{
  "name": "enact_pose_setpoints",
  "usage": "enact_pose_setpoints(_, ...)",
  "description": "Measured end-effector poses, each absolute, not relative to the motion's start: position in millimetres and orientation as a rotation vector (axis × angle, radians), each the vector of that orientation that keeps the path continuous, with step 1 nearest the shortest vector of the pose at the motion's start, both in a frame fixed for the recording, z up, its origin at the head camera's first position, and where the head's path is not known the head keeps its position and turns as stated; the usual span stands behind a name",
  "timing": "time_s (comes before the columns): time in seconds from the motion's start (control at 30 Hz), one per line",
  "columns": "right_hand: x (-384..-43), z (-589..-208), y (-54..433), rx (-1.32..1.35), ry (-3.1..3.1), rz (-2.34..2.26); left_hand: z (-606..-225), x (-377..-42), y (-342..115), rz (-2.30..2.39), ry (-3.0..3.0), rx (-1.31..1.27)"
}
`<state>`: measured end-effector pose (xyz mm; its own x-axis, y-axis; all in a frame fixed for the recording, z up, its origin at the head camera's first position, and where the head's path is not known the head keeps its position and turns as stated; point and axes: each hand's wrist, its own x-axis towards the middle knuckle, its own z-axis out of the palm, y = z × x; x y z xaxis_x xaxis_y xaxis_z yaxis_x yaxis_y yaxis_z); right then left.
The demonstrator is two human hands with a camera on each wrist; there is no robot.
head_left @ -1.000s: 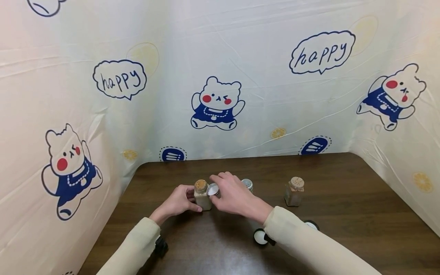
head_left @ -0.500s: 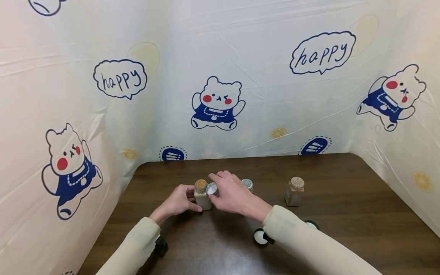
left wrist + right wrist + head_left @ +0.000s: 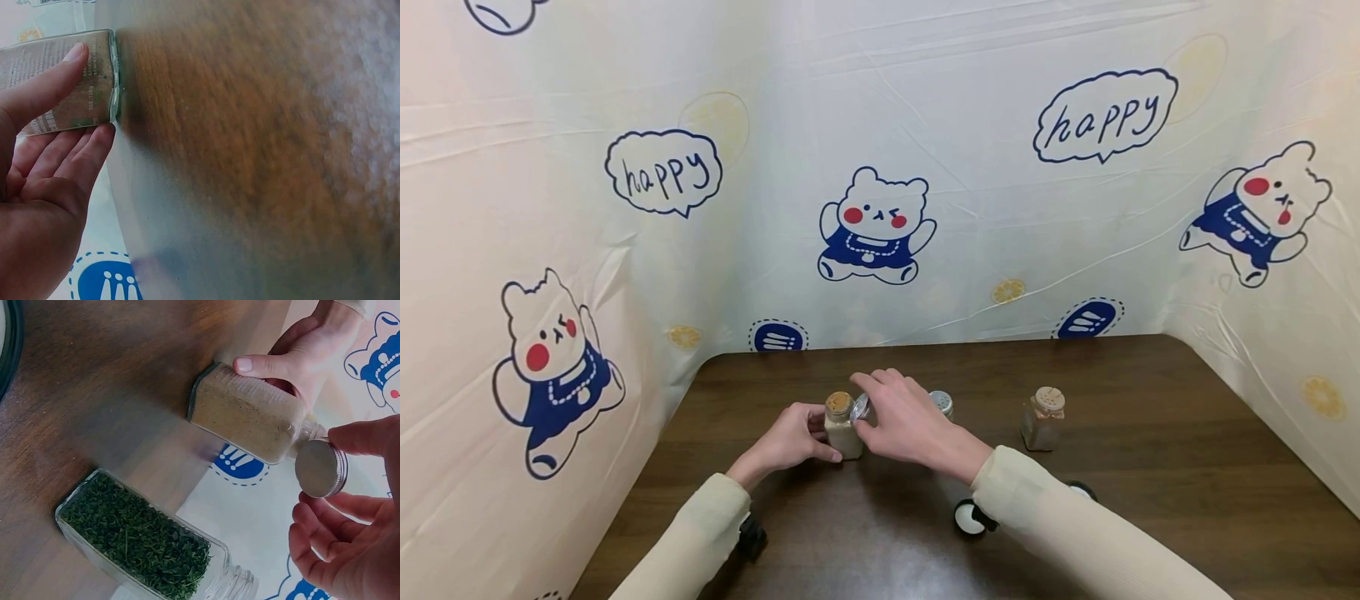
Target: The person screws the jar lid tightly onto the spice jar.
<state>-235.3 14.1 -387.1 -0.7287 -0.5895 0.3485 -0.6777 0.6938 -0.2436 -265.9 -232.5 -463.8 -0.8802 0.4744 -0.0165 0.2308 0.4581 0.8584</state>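
A glass spice jar [image 3: 844, 440] of pale powder, with an orange-brown perforated top, stands upright on the table. My left hand [image 3: 788, 437] holds it, thumb on the near side and fingers behind; the left wrist view shows thumb and fingers along the jar's printed glass [image 3: 100, 81]. Beside the jar's neck, my right hand [image 3: 910, 421] pinches a silver screw cap [image 3: 317, 469] between thumb and fingers. The cap is tilted on edge, off the jar's mouth. In the right wrist view, a glass jar of green dried herbs [image 3: 137, 531] stands near the right hand.
A silver perforated shaker top [image 3: 940, 402] shows behind my right hand. Another spice jar [image 3: 1042, 423] stands farther right. Two round black-rimmed white pieces, one of them a disc [image 3: 969, 517], lie near the right sleeve. A printed curtain [image 3: 880, 308] borders the dark wooden table [image 3: 865, 550].
My right hand has turned the silver cap from showing its white inside to nearly on edge, the fingers lifting slightly. The left hand and the jar have stayed put.
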Motion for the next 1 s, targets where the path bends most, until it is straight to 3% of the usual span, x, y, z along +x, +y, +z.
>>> enact_pose_setpoints(1.0, -238.8, -384.2, 7.2, 1.021, -2.666, 0.626, -463.5, -265.4, -232.5, 1.382, 2.468, 0.595)
